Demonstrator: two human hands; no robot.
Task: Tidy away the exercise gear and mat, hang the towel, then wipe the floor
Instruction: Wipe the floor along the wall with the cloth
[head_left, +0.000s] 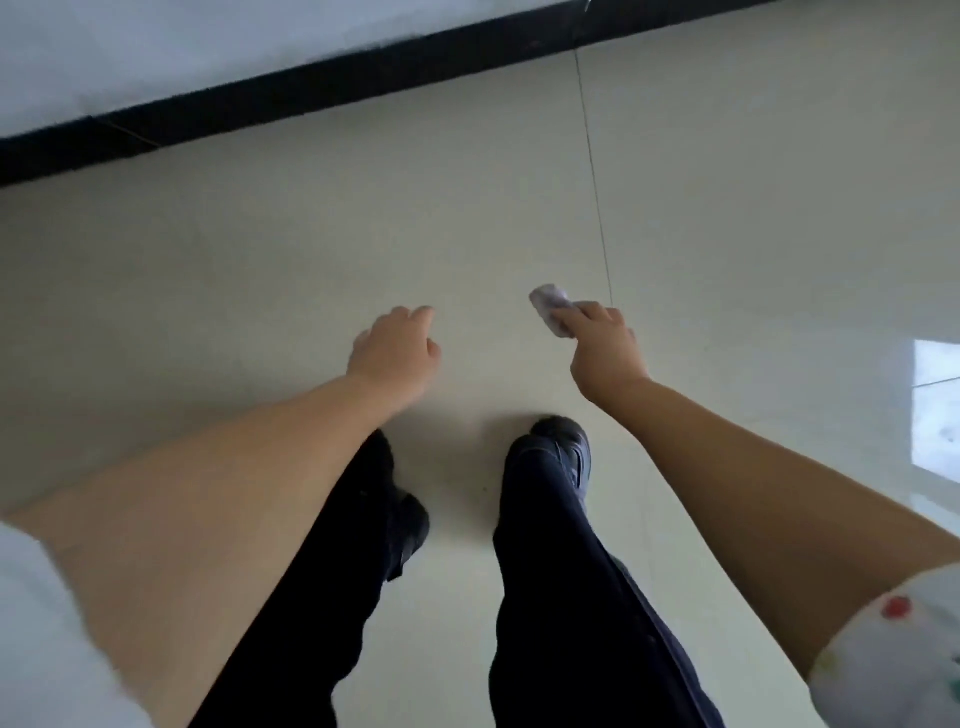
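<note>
I look straight down at a pale tiled floor (363, 234). My right hand (605, 345) reaches forward and grips a small crumpled whitish-grey cloth (550, 306), which sticks out past the fingers above the floor. My left hand (397, 348) is stretched out beside it, holding nothing, with the fingers loosely curled and slightly apart. Whether the cloth touches the floor I cannot tell. No mat, exercise gear or towel is in sight.
My legs in dark trousers and black shoes (563, 452) stand below the hands. A black skirting board (311, 88) runs along the white wall at the top. A tile joint (597, 197) runs away from my right hand. A bright window reflection (935, 405) lies at right.
</note>
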